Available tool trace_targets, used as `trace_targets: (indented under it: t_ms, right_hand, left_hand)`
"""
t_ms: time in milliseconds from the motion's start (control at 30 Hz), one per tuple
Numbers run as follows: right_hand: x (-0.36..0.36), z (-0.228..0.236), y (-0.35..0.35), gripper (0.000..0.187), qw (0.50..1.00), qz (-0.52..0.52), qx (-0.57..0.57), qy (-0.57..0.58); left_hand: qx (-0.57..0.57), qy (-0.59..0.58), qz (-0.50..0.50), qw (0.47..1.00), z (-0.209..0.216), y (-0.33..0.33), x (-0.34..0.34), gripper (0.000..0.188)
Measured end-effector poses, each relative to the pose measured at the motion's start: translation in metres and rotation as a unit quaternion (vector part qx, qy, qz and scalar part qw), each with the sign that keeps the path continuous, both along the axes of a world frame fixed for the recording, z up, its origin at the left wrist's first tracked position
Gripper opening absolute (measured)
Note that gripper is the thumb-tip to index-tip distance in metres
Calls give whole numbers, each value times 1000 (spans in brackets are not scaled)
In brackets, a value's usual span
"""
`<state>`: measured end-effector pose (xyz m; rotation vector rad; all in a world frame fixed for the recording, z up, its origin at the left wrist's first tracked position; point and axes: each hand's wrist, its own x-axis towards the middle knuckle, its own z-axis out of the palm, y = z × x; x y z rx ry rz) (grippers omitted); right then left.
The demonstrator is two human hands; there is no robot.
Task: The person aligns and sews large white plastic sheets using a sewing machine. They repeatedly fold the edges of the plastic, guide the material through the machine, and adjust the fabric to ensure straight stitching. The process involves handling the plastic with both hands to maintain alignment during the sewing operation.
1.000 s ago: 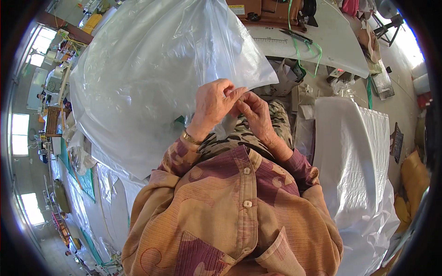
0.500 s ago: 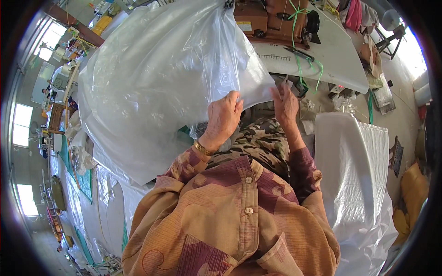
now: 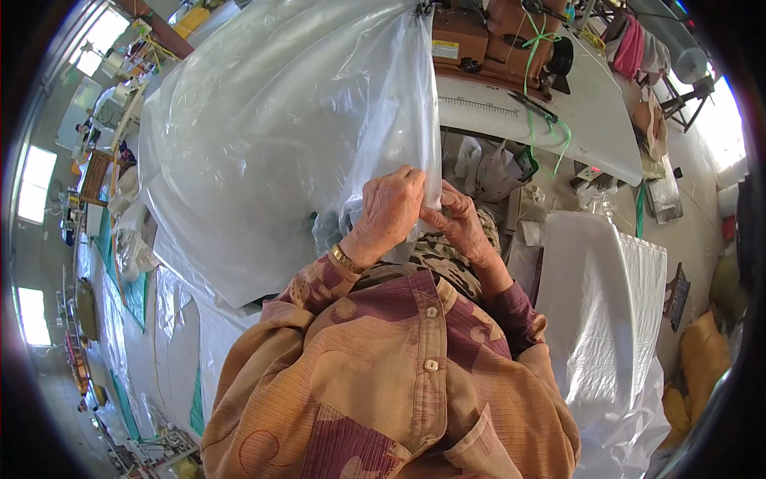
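A large translucent plastic sheet [image 3: 255, 152] spreads over the table in front of me and hangs toward my lap. My left hand [image 3: 387, 207] is closed on the sheet's near right edge, its fingers curled. Right beside it, my right hand [image 3: 460, 222] pinches the same edge between thumb and fingers. From the hands the edge runs as a narrow fold up to a brown sewing machine [image 3: 499, 36]. The sheet's far end reaches the needle area, where details are too small to tell.
Black thread snips [image 3: 533, 106] with green string lie on the white machine table [image 3: 590, 120], which has a ruler scale. A stack of folded white plastic sheeting [image 3: 586, 295] sits at my right. Below the table edge is a bag [image 3: 499, 172]. Windows and other machines line the left.
My right hand has moved left and inward to meet the left hand, bringing the sheet's loose right corner in. The edge now forms a straight, narrow fold.
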<state>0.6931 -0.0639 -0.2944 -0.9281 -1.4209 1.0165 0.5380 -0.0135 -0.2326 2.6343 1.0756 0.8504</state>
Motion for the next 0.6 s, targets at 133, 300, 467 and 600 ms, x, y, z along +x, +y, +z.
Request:
trace_targets:
  t_ms: [133, 300, 467, 600]
  right_hand:
    - [-4, -2, 0, 23, 1000, 0, 3, 7]
    - [-9, -15, -3, 21, 1000, -19, 11, 6]
    - [-14, -18, -1, 21, 999, -31, 12, -38]
    - [-15, -15, -3, 22, 992, -34, 68, -103]
  left_hand:
    - [1, -7, 7, 1000, 3, -4, -3, 8]
    - [-24, -43, -23, 999, 0, -4, -6, 8]
    - [-33, -40, -22, 998, -1, -4, -7, 8]
    - [-43, -9, -23, 999, 2, -6, -11, 8]
